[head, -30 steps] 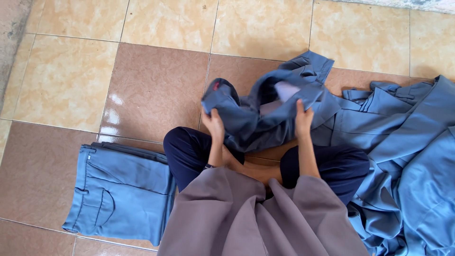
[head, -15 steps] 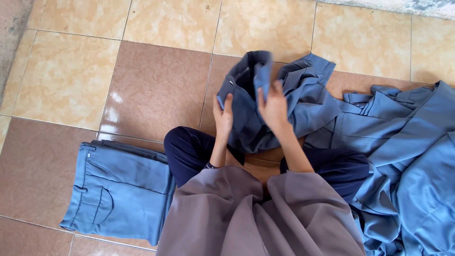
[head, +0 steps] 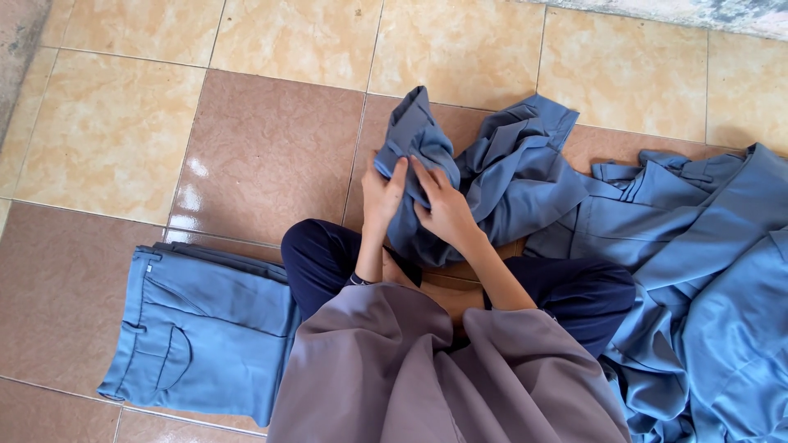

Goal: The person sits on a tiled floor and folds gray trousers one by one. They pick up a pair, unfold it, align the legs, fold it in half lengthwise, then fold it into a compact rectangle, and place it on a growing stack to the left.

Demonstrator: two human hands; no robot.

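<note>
The person sits cross-legged on the tiled floor [head: 263, 156]. Both hands hold a crumpled blue-grey garment [head: 492, 176] above the lap: the left hand [head: 382, 197] has its grip closed on a raised fold, the right hand [head: 443, 205] pinches the cloth beside it. Folded blue trousers [head: 197, 328] lie at the left, a pile of blue clothes [head: 706, 262] at the right.

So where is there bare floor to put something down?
Bare tiles lie ahead and to the left, between the folded trousers and the crumpled blue garment that both hands grip. The right side is crowded with a heap of blue clothes.
</note>
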